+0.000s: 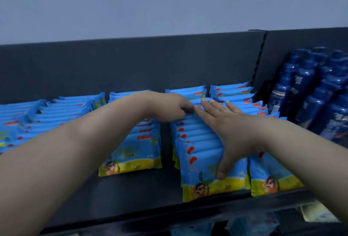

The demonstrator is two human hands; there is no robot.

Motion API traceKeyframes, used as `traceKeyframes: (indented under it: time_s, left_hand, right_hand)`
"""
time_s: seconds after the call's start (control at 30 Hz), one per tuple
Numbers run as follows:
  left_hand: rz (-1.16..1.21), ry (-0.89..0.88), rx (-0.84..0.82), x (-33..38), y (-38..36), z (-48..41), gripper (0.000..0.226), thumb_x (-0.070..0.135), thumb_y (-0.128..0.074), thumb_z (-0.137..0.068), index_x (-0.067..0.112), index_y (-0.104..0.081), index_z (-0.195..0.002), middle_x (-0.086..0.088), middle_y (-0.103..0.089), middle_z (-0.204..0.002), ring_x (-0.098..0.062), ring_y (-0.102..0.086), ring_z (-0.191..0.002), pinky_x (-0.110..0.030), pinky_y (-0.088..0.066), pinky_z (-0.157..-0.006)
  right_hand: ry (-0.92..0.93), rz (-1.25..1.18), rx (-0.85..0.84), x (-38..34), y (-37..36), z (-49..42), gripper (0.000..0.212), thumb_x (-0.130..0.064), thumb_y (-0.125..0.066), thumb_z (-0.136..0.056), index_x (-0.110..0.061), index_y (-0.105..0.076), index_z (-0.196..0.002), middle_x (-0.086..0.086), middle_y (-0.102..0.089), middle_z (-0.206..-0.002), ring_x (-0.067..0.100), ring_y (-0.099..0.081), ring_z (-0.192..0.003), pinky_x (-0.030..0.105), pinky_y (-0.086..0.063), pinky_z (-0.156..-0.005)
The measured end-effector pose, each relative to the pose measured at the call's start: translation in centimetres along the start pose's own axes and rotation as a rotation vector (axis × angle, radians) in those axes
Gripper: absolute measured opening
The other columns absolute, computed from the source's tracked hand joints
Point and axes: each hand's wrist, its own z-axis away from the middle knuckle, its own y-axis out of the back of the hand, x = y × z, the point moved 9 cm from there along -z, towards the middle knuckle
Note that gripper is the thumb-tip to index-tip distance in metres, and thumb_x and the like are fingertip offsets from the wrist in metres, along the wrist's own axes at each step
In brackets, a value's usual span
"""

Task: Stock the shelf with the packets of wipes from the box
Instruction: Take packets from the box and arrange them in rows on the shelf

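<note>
Dark shelf [131, 198] below a grey wall [169, 0] is carrying packets of wipes [195, 136]; right hand [239, 128] is pressing them flat-fingered, left hand [167, 105] is curling fingers over their tops.

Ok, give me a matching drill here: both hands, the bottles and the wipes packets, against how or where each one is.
1 left hand
2 right hand
3 bottles
4 packets of wipes

A dark blue, right end of the shelf
B fingers curled at the back of a row
C fingers straight, spread over that row
D light blue, standing in rows

Pairs: 1-B, 2-C, 3-A, 4-D
</note>
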Motion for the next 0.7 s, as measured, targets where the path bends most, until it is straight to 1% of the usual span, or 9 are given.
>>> traceKeyframes:
  time_s: [0.1,0.17,0.23,0.27,0.4,0.5,0.57,0.63,0.7]
  left_hand:
    - [0.022,-0.021,-0.047,-0.1,-0.1,0.5,0.047,0.002,-0.039,-0.090,0.021,-0.053,-0.131,0.011,-0.052,-0.127,-0.011,-0.046,-0.120,-0.024,-0.032,-0.104]
    - [0.135,-0.013,-0.022,-0.7,0.6,0.2,0.048,-0.001,-0.037,-0.090,0.020,-0.055,-0.129,0.008,-0.056,-0.129,-0.010,-0.051,-0.118,-0.024,-0.035,-0.105]
    - [0.164,0.018,0.059,-1.8,2.0,-0.8,0.041,0.003,-0.039,-0.093,0.019,-0.060,-0.124,0.003,-0.062,-0.122,-0.014,-0.057,-0.107,-0.019,-0.044,-0.094]
    - [0.080,0.037,0.103,-2.3,2.7,-1.3,0.036,0.009,-0.042,-0.094,0.022,-0.062,-0.122,0.005,-0.062,-0.121,-0.014,-0.057,-0.106,-0.018,-0.045,-0.091]
    - [-0.267,0.054,0.093,-2.9,3.0,-3.1,0.029,0.026,-0.050,-0.094,0.033,-0.062,-0.119,0.014,-0.057,-0.121,-0.014,-0.048,-0.119,-0.039,-0.032,-0.103]
    - [-0.346,0.034,0.078,-2.8,2.6,-3.9,0.025,0.028,-0.055,-0.090,0.033,-0.062,-0.114,0.014,-0.051,-0.101,-0.016,-0.048,-0.114,-0.039,-0.029,-0.098]
    - [-0.347,0.028,0.056,-2.9,2.1,-4.2,0.018,0.031,-0.060,-0.087,0.028,-0.064,-0.104,0.015,-0.053,-0.091,-0.015,-0.050,-0.105,-0.038,-0.029,-0.092]
    - [-0.341,0.020,0.044,-3.1,1.7,-4.4,0.017,0.032,-0.061,-0.085,0.019,-0.065,-0.095,0.008,-0.062,-0.089,-0.017,-0.054,-0.098,-0.036,-0.030,-0.085]
    - [-0.240,0.008,0.031,-3.0,1.8,-4.2,0.018,0.031,-0.062,-0.086,0.016,-0.065,-0.095,0.003,-0.065,-0.092,-0.014,-0.057,-0.092,-0.030,-0.035,-0.080]
  right_hand:
    - [-0.008,-0.036,-0.048,-0.2,-0.1,-0.4,0.151,-0.069,-0.077,-0.047,-0.021,0.029,-0.144,-0.004,0.024,-0.155,0.011,0.026,-0.140,0.042,0.012,-0.117]
    - [-0.002,-0.057,-0.047,-0.3,0.0,-0.3,0.149,-0.068,-0.078,-0.048,-0.022,0.025,-0.145,-0.008,0.016,-0.156,0.009,0.020,-0.142,0.040,0.013,-0.117]
    - [0.005,-0.068,-0.041,-0.3,0.1,-0.1,0.147,-0.067,-0.078,-0.049,-0.023,0.023,-0.146,-0.010,0.012,-0.156,0.009,0.018,-0.142,0.039,0.013,-0.116]
    - [0.005,-0.073,-0.037,-0.3,0.2,0.1,0.146,-0.067,-0.078,-0.050,-0.024,0.022,-0.147,-0.011,0.012,-0.155,0.008,0.017,-0.142,0.038,0.013,-0.116]
    - [0.005,-0.069,-0.024,-0.2,-0.1,0.2,0.144,-0.070,-0.076,-0.049,-0.027,0.022,-0.146,-0.010,0.013,-0.156,0.008,0.019,-0.142,0.037,0.016,-0.115]
    - [0.004,-0.066,-0.016,-0.1,-0.4,0.2,0.145,-0.073,-0.075,-0.047,-0.029,0.022,-0.145,-0.010,0.013,-0.156,0.008,0.019,-0.142,0.036,0.018,-0.114]
    - [0.003,-0.062,-0.018,-0.1,-0.4,0.1,0.146,-0.074,-0.074,-0.047,-0.028,0.024,-0.145,-0.011,0.012,-0.156,0.007,0.019,-0.142,0.035,0.019,-0.113]
    - [0.003,-0.057,-0.025,-0.1,-0.4,0.2,0.147,-0.074,-0.074,-0.047,-0.026,0.026,-0.144,-0.012,0.013,-0.155,0.005,0.019,-0.142,0.034,0.021,-0.112]
    - [0.001,-0.059,-0.024,0.0,-0.3,0.2,0.147,-0.074,-0.074,-0.047,-0.024,0.024,-0.145,-0.015,0.010,-0.154,0.004,0.017,-0.141,0.036,0.019,-0.114]
